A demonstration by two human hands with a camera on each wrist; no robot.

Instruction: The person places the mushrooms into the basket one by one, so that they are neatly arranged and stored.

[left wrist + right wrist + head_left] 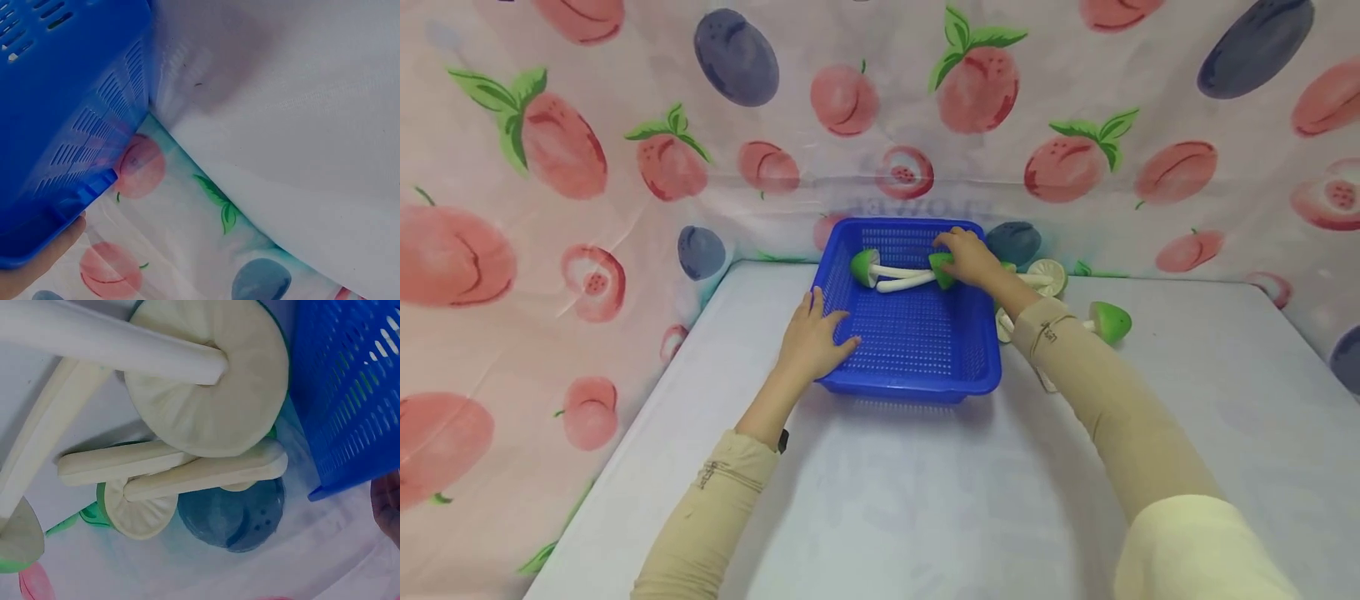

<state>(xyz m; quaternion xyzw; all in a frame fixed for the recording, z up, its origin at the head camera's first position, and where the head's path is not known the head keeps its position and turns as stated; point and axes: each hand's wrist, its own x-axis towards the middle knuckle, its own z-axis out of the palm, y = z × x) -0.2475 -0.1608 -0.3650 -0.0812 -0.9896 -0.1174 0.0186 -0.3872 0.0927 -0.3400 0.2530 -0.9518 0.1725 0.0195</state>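
Observation:
A blue plastic basket with slotted walls stands on the white tabletop. Inside it, near the back, lie toy mushrooms with green caps and white stems; one green cap is at the left. My right hand reaches over the basket's right side. Its thumb is at another mushroom's green cap, with the fingers bent loosely above and apart from it. At the left rim, my left hand rests with fingers spread, the thumb over the inside. The left wrist view shows a finger along the rim's outside.
More toy mushrooms lie right of the basket, partly behind my right forearm, including one with a green cap and one with a pale underside in the right wrist view. A fruit-printed cloth hangs behind the white table.

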